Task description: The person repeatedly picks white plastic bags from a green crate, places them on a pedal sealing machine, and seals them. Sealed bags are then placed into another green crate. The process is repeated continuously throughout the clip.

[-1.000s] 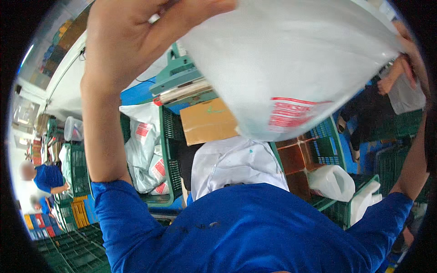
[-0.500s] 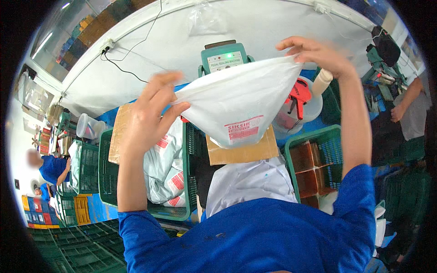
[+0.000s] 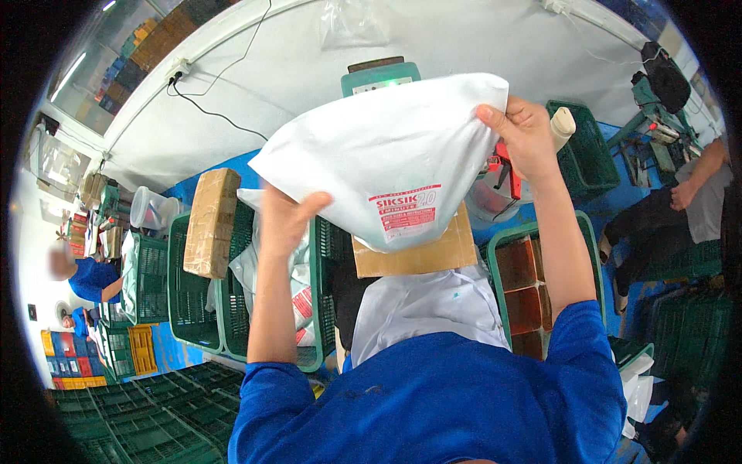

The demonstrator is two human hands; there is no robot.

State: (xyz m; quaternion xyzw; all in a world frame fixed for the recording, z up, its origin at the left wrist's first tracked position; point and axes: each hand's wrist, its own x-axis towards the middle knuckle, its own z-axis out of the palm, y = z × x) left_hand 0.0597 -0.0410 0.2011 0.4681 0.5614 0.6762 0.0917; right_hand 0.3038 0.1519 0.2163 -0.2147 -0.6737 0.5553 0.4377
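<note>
While both forearms rise out of blue sleeves at the near edge, a folded white cloth (image 3: pixel 421 309) lies nearest on the work surface, soft and slightly creased, with a flat brown cardboard sheet (image 3: pixel 421 255) just beyond it. Above these hangs the white plastic bag (image 3: pixel 386 155), smooth, thin and slack, drawn into a broad fan shape with a red printed panel near its lower point. The left hand (image 3: pixel 286 220) is closed on the bag's lower left edge, fingers curled into the film. The right hand (image 3: pixel 522 135) pinches the bag's upper right corner between thumb and fingertips, so the bag spans the gap between the two hands and hides what lies behind it.

To the left stand green slatted plastic crates (image 3: pixel 193 309); a tan rectangular block (image 3: pixel 210 224) rests across their rims, and more white bags fill the crate beside the left forearm. To the right, a green crate (image 3: pixel 525 301) holds reddish-brown blocks close against the right arm. Farther off, a green machine top (image 3: pixel 382 76) peeks over the bag against a pale wall. At the far right another person's hand (image 3: pixel 684 193) rests near dark equipment.
</note>
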